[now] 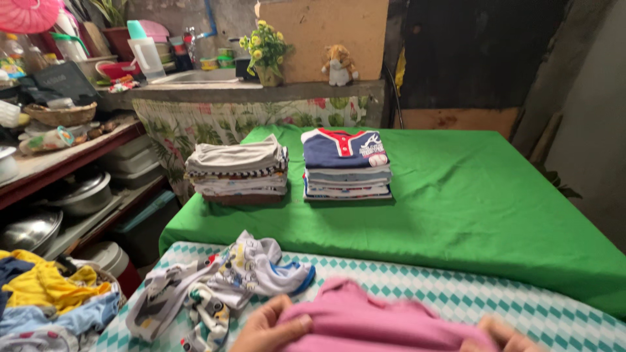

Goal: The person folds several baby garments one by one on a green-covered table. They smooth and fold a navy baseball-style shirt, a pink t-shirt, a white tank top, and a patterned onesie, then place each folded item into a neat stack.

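Two neat stacks of folded clothes already stand on the green sheet [456,195] that covers the far part of the bench: a stack of pale and striped pieces [237,171] and, just beside it to the right, a stack topped by a navy shirt with red trim [345,163]. By that showing a good share of the folding looks done. What is left seems to be the pink garment [372,319] in hand, the crumpled white printed baby clothes [215,287] lying just left of it, and the heap of yellow and blue clothes in the basket [52,300] further left, off the bench edge. The pink garment lies at the near edge of the bench on the teal checked cloth [456,293], well nearer than the stacks. Its long axis runs left to right across the view, between the two hands; which end is the neck cannot be told. The left hand [270,326] grips its left edge, fingers curled over the fabric. The right hand [505,339] pinches the right end, though it is partly cut off by the picture's edge.
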